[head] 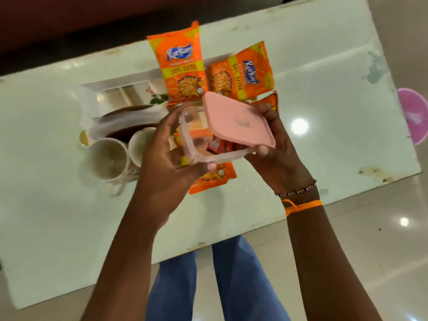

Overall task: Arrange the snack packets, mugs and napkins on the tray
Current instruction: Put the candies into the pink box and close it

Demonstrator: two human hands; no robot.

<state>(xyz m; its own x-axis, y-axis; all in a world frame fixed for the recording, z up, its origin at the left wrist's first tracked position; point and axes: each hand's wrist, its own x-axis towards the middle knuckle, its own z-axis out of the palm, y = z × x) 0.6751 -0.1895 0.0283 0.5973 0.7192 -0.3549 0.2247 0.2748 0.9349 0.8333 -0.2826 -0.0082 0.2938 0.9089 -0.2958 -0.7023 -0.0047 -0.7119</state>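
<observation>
Two mugs, four snack packets, one clear box, lid ajar

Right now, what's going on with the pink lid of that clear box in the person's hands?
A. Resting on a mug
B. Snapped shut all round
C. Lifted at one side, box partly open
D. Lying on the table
C: the pink lid sits tilted over the clear box, leaving a gap at its left side.

Mugs and packets crowd the middle; table right bare.
</observation>
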